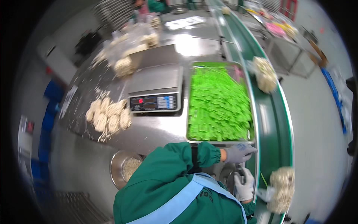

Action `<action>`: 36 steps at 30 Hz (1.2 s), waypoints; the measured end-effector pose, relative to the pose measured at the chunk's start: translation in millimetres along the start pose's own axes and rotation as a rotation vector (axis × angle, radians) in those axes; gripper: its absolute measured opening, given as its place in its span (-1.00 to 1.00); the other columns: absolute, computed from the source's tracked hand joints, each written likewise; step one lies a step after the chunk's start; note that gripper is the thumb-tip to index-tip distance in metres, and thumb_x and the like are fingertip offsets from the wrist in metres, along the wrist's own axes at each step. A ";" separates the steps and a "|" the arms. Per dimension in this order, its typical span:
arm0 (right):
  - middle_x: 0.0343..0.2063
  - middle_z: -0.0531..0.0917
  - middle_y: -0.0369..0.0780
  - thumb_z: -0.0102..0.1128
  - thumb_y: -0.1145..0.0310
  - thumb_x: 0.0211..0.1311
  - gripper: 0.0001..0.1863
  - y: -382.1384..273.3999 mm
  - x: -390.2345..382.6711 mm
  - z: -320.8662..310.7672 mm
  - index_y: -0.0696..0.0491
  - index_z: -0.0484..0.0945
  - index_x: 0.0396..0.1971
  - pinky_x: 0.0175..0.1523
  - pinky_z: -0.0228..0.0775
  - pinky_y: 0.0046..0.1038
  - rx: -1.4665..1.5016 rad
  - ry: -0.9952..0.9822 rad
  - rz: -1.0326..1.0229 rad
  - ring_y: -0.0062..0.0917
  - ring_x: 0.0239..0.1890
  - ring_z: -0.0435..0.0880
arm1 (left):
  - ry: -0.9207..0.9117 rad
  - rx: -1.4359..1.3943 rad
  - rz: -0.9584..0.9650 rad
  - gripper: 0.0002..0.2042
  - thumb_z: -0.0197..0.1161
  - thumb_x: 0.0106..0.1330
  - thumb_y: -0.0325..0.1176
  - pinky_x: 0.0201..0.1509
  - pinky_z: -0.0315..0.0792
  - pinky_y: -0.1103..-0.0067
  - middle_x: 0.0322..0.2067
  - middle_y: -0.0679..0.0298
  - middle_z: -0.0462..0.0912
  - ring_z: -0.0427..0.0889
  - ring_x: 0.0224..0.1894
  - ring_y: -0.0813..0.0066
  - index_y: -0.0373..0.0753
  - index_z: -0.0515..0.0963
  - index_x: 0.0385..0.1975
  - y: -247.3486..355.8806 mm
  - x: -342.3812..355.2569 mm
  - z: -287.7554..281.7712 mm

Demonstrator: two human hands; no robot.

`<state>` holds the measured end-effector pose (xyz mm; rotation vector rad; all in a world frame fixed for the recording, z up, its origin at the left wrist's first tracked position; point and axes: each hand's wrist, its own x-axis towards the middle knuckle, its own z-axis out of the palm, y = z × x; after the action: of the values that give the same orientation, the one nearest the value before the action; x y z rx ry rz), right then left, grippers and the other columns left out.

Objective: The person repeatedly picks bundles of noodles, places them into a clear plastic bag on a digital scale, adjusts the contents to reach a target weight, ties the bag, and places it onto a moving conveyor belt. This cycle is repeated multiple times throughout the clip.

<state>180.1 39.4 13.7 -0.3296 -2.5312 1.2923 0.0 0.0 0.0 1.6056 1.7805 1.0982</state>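
Observation:
My left hand point(238, 153), in a grey glove, is closed just past the near right corner of a steel tray point(220, 142), its fingertips pressed together. What they hold, if anything, is too small to make out. Below it, my right hand point(244, 185), in a white glove, has curled fingers near a small dark thing that I cannot name. Heaped in the tray are bright green flat plastic pieces point(220, 104). Beside my right hand a clear bag of pale noodles point(282, 190) lies on the green conveyor belt point(274, 123), its gathered neck towards the hand.
Left of the tray stands a scale point(154, 89) with a lit display. Loose noodle bundles point(109, 116) lie on the steel table point(156, 130). More bagged noodles point(264, 74) sit farther up the belt. A steel bowl point(116, 168) with pale bits stands below the table's near edge.

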 end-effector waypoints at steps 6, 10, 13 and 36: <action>-0.27 0.63 -0.09 0.27 0.28 0.09 -0.62 -74.3 106.8 106.5 0.14 0.53 -0.10 -0.12 0.45 -0.29 -0.013 -0.537 -0.340 -0.18 -0.23 0.61 | 0.625 0.035 -0.165 -0.73 0.12 0.33 -0.39 -0.05 0.51 0.41 -0.15 0.08 0.63 0.63 -0.14 0.18 -0.26 0.52 0.00 -46.7 -164.5 -168.9; -0.32 0.63 -0.12 0.26 0.23 0.13 -0.63 -114.7 147.9 218.2 0.09 0.53 -0.10 -0.14 0.45 -0.32 -0.006 -0.728 -0.336 -0.22 -0.25 0.62 | 1.016 -0.276 -0.375 -0.75 0.10 0.37 -0.44 -0.08 0.53 0.65 -0.24 0.21 0.67 0.64 -0.18 0.53 -0.36 0.53 -0.01 -113.5 -303.2 -309.8; -0.32 0.64 -0.14 0.27 0.18 0.10 -0.62 -130.3 170.8 310.0 0.04 0.54 -0.11 -0.15 0.45 -0.27 -0.098 -0.568 -0.227 -0.24 -0.24 0.63 | 1.302 -0.226 -0.409 -0.76 0.09 0.39 -0.42 -0.26 0.48 0.67 -0.36 0.31 0.65 0.58 -0.36 0.63 -0.41 0.54 -0.07 -183.1 -385.8 -422.6; -0.43 0.68 -0.25 0.32 0.24 -0.10 -0.73 -105.5 201.1 416.7 -0.05 0.56 -0.33 -0.25 0.46 -0.30 -0.595 -0.123 -0.016 -0.31 -0.38 0.66 | 1.464 0.566 -0.868 -0.48 0.31 0.12 -0.06 0.02 0.45 0.37 -0.20 0.03 0.65 0.63 -0.14 0.17 -0.30 0.52 0.00 -445.3 -441.6 -900.7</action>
<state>-160.3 -269.0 -105.2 -0.3535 -2.9722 0.5350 -896.3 -630.1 63.8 -0.2833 3.3616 1.4060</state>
